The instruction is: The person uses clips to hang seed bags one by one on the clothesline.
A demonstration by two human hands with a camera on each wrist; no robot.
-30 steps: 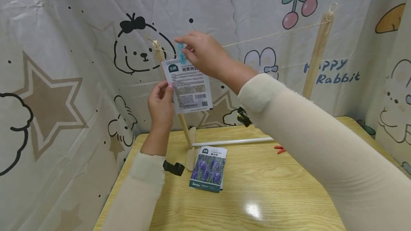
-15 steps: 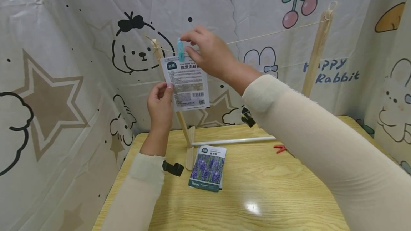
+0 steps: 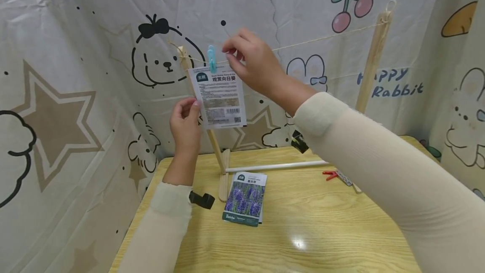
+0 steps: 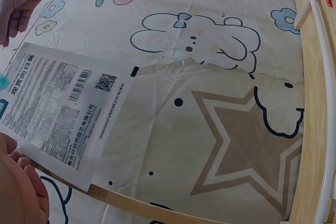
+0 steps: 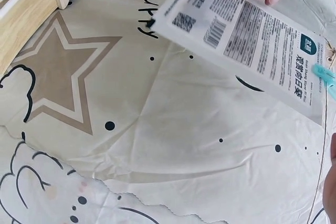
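A seed packet, its printed back facing me, hangs from a string held by a light-blue clothespin at its top edge. My left hand is beside the packet's left edge, fingers loosely bent and thumb tip just off it. To the right of the clothespin, my right hand is raised near the string, fingers bent and apart from the clip. In the left wrist view the packet hangs beside my left fingers. The clothespin on the packet's top edge also shows in the right wrist view.
The string runs between two wooden posts, joined low down by a white rod. A stack of seed packets with purple flowers lies on the wooden table. A red clothespin lies farther right.
My right hand has let go of the blue clothespin and moved right, leaving it on the string and packet. My left thumb and fingers have slipped off the packet's edge, slightly to the left.
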